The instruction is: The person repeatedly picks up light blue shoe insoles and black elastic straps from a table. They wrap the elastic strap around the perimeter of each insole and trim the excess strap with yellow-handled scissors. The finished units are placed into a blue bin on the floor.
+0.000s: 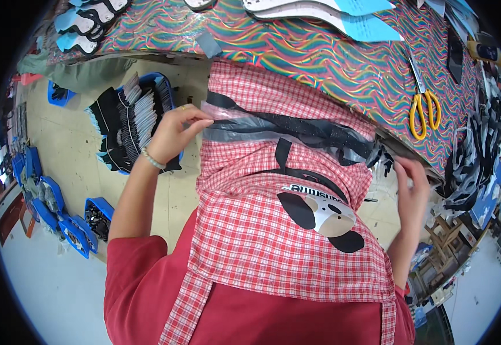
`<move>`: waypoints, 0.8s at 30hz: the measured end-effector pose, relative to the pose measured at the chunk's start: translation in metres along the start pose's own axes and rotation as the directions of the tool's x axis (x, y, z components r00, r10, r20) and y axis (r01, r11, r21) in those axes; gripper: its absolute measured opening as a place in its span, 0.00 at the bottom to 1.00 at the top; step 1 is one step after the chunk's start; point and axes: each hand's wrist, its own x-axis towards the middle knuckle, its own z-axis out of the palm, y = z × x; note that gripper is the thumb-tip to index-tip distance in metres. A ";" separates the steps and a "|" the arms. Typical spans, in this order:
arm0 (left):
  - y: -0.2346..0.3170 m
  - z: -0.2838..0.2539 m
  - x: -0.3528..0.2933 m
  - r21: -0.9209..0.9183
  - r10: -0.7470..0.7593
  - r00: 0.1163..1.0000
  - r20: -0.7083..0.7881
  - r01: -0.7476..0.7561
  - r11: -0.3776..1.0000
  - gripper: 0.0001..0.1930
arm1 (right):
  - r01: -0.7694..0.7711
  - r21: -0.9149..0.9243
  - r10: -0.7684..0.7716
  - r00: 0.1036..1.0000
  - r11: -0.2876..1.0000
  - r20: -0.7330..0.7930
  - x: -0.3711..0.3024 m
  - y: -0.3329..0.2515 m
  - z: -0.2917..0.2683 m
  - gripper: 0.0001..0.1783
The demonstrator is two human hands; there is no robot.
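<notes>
1. Far left, beyond the left hand: small blue bins (44,208), contents mixed and not clearly readable.
2. Just left of the left hand: larger blue bin (170,87) with bundles (108,110) of black and pale pieces. Stacked and apparently tied; this lot looks finished, judged by its order.
3. Left hand (171,133): thumb and fingertips brought together, pinching the near end of the strips and film.
4. Between the hands, across the apron (250,253): black strips (311,127) with clear film (221,135). Laid out lengthwise; whether film wraps them or only lies along them, cannot tell. Judged part-way: laying-out done, strips and film not yet parted, ends by the right hand loose and ragged.
5. Right hand (413,183): fingers half curled, just beside those ends. Grip or contact: cannot tell.
6. Above the right hand, on the table (296,54): yellow-handled scissors (421,91), unheld.
7. Right of the right hand: tangled pile (470,156) of dark and clear lengths. Unsorted, so judged undone; whether same batch, cannot tell.
</notes>
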 end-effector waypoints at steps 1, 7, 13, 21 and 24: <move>-0.002 0.008 -0.002 0.020 0.040 0.998 -0.053 -0.039 0.999 0.06 | 0.006 0.149 -0.010 1.000 0.989 0.023 0.009 -0.022 0.014 0.07; 0.032 0.002 -0.006 0.051 0.133 0.976 -0.175 -0.126 0.991 0.06 | 0.677 0.019 -0.677 0.734 0.736 0.058 0.083 -0.124 0.151 0.18; 0.078 0.033 -0.029 -0.841 0.007 0.999 -0.039 -0.036 0.539 0.19 | -0.253 0.886 -0.572 0.688 0.388 0.446 0.091 -0.198 0.090 0.10; 0.102 -0.092 0.037 -0.837 0.159 0.921 -0.356 -0.239 -0.492 0.09 | 0.089 0.804 -0.244 0.967 0.588 0.072 0.044 -0.053 -0.070 0.15; 0.117 -0.138 0.041 -0.899 0.459 0.828 -0.323 -0.118 -0.421 0.08 | 0.060 0.277 -0.101 0.985 0.959 0.139 0.002 0.006 -0.117 0.17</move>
